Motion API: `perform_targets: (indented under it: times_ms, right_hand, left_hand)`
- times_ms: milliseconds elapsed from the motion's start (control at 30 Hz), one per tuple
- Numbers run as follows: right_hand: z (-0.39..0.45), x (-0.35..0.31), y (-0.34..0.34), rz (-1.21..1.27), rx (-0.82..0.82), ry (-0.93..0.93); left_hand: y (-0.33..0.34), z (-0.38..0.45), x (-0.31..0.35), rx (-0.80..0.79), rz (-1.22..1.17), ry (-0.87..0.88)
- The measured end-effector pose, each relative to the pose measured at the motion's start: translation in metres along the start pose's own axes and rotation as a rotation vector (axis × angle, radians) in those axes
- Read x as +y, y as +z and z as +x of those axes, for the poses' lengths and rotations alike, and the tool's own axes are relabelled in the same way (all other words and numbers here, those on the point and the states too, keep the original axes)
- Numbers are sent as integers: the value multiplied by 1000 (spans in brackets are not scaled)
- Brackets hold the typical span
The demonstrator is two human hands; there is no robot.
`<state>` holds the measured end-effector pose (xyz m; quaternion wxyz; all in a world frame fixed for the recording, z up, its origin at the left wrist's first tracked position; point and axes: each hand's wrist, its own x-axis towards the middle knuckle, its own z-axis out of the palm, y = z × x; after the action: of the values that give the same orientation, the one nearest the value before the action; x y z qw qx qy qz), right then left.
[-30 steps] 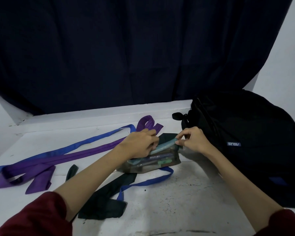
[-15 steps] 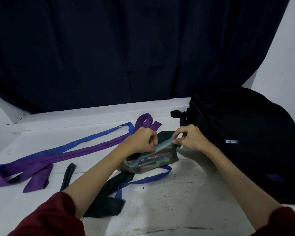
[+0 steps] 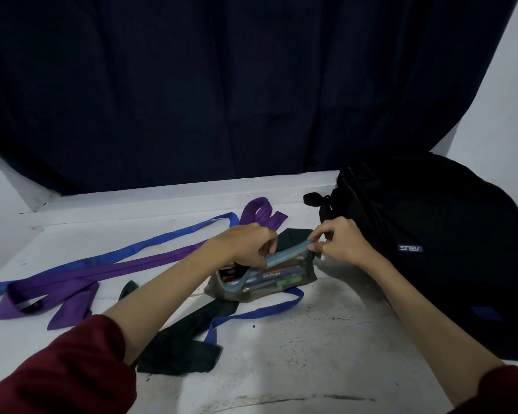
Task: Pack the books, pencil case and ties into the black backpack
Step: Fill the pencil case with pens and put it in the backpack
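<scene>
The clear pencil case (image 3: 262,277) lay lengthwise between 2 hands, its open end leftward. The left hand (image 3: 245,245) pinched the teal zip edge there; the right hand (image 3: 340,243) pinched the closed end, nearer the black backpack (image 3: 437,234).

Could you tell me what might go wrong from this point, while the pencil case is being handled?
The pencil case gapes open at its left end while both hands, left hand and right hand, pinch its zipper edge, so pens could slip out if it is lifted. It also rests on the blue tie and black tie, which might drag along with it.
</scene>
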<state>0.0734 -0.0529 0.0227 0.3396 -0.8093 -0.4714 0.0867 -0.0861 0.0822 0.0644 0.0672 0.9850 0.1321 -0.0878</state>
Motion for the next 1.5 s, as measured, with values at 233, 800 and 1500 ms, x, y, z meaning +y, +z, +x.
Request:
perform_targets:
  times_ms: [233,800,1500]
  right_hand:
    - [-2,-19,-2,-267,-26,-104]
    - [7,-31,25,-422,-64,-287]
    - [17,-65,64,-433,-399,-331]
  left_hand:
    - [1,0,1,-35,47,-17]
    - [-1,-16,-18,-51,147,-91]
    - [21,-12,-54,-158,-95,-204]
